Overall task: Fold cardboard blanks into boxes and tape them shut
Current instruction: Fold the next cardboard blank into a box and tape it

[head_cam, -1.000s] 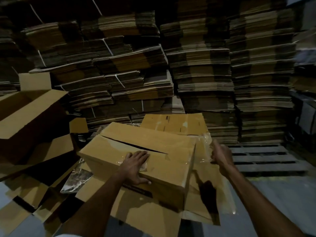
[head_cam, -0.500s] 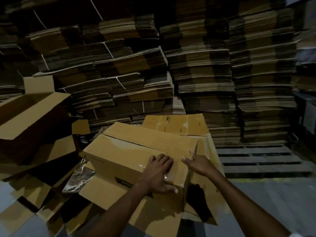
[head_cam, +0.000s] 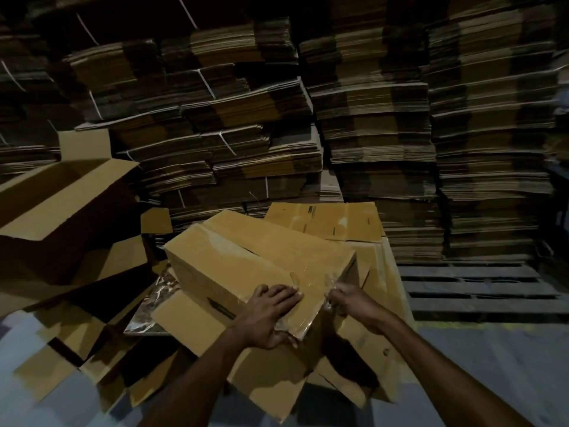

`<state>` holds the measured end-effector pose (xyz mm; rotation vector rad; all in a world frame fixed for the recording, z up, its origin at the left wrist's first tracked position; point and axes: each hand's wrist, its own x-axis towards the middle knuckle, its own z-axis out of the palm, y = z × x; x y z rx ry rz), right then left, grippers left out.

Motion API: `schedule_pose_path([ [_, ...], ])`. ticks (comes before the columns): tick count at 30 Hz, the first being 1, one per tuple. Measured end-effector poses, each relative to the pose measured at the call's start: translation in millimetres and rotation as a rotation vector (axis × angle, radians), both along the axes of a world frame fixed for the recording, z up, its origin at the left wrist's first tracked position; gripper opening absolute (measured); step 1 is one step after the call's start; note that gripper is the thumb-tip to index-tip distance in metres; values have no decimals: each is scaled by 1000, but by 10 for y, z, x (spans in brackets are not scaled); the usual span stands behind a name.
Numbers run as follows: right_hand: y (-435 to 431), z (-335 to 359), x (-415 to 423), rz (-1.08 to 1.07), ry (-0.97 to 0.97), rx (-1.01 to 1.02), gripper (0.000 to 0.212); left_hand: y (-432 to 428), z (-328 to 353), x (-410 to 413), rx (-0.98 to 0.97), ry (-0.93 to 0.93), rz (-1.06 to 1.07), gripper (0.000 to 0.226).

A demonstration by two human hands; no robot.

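Here the cardboard box (head_cam: 246,263) lies on flat blanks (head_cam: 369,349), long axis far-left to near-right, its near-right end under the flat-pressed left hand (head_cam: 268,315), the right hand (head_cam: 354,303) just right of it pinching clear tape (head_cam: 330,286).

Two hands are showing, the left hand (head_cam: 271,312) and the right hand (head_cam: 354,303). One closed cardboard box (head_cam: 246,260) is lying under them, with one strip of clear tape (head_cam: 311,291) running between them. One open box (head_cam: 61,204) is standing well left of the left hand. One wooden pallet (head_cam: 480,291) is lying beyond the right hand. One printed flat blank (head_cam: 323,221) is lying past the fingertips. Stacks of bundled blanks (head_cam: 369,118) are rising behind (too many and too dim to count).
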<state>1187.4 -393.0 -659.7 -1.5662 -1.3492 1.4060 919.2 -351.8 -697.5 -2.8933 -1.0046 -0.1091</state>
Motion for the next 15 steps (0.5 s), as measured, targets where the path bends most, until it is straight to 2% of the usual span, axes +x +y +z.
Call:
schedule_pose_path([
  [3,-86,-39,15,-11,89,21,15,13,-31,9,-18,4,25,97],
  [5,-102,-72,50,-39,37,56,13,34,-18,41,-20,6,60,95],
  [8,-107,-100,122,-172,-429,218,17,-80,-74,85,12,-45,127,91],
  [10,-169,-95,147,-308,-687,356,38,-221,-160,78,42,-106,160,92],
  [13,-272,-159,216,-307,-772,543,66,-328,-207,53,65,-191,170,82],
  [15,-334,-179,271,-227,-836,752,60,-311,-160,49,60,-212,176,74],
])
